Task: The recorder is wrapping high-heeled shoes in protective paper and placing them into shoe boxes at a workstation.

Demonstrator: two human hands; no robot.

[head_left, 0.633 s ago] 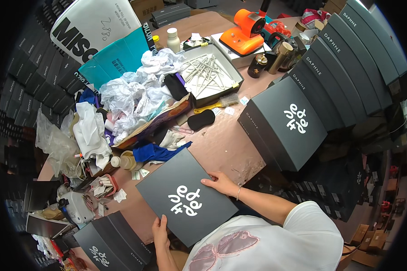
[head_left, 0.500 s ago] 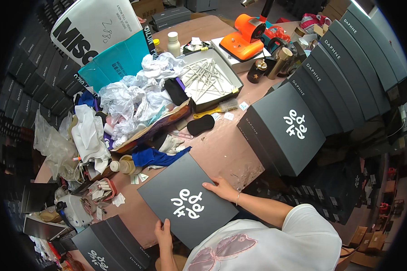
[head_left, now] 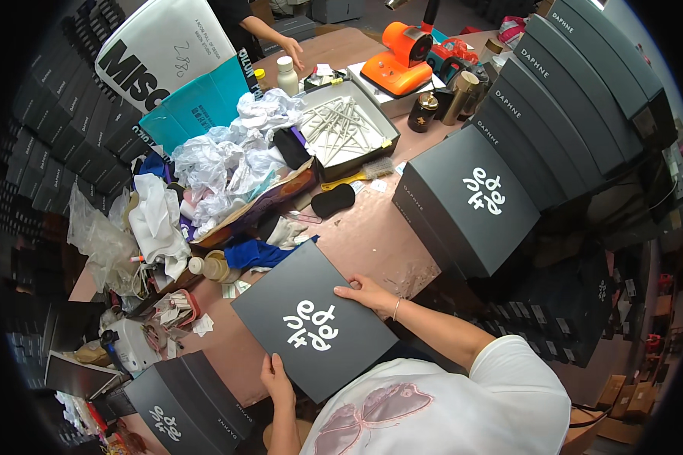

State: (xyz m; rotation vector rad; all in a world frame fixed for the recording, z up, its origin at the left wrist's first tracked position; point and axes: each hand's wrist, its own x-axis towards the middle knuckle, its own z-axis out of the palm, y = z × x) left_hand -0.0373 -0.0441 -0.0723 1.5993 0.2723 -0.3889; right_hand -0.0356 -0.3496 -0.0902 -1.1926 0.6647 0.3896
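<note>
Flat black box lid [head_left: 315, 331], white lettering, lying at the near edge of the brown table [head_left: 372, 239]. Left hand [head_left: 278, 381] grips its near edge; right hand [head_left: 366, 292] rests spread on its far corner. Beyond: blue cloth [head_left: 259, 254], crumpled white paper [head_left: 228, 159], stacked black boxes [head_left: 470, 205].

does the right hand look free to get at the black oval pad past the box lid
Probably not at once: the right hand is pressed on the box lid, but the bare table toward the black oval pad looks unobstructed.

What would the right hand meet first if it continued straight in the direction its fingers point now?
The right hand lies on the dark box lid, fingers pointing left across it. Past the lid's edge, the blue cloth probably comes first, though depth is unclear.
</note>
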